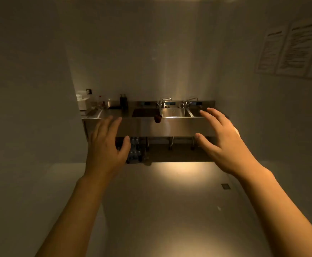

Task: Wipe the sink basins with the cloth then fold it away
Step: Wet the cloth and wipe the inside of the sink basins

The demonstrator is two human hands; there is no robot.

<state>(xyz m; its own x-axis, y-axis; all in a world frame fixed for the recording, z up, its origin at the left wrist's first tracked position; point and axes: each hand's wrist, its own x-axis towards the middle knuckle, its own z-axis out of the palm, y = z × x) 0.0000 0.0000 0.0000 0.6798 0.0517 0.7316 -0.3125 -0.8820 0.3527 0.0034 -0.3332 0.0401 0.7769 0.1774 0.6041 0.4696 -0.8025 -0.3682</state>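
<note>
Both hands are out in front with nothing in them: the left hand [106,145] has its fingers spread and palm turned down, and the right hand [219,140] is just as loose and empty, thumb apart from the fingers. They are raised in the air, well short of the steel sink unit [170,127] across the floor, so to my eye the job has barely started; this is the approach, before any wiping. The cloth [158,118] looks to be the small dark, reddish thing draped over the front rim, on the divider between the dark left basin [145,112] and the lit middle basin [173,112], though it is too small and dim to be sure. A third basin lies partly behind the right fingers. Two taps [165,101] stand at the back. The next move calls for walking up close and lifting that cloth off the rim with one hand.
</note>
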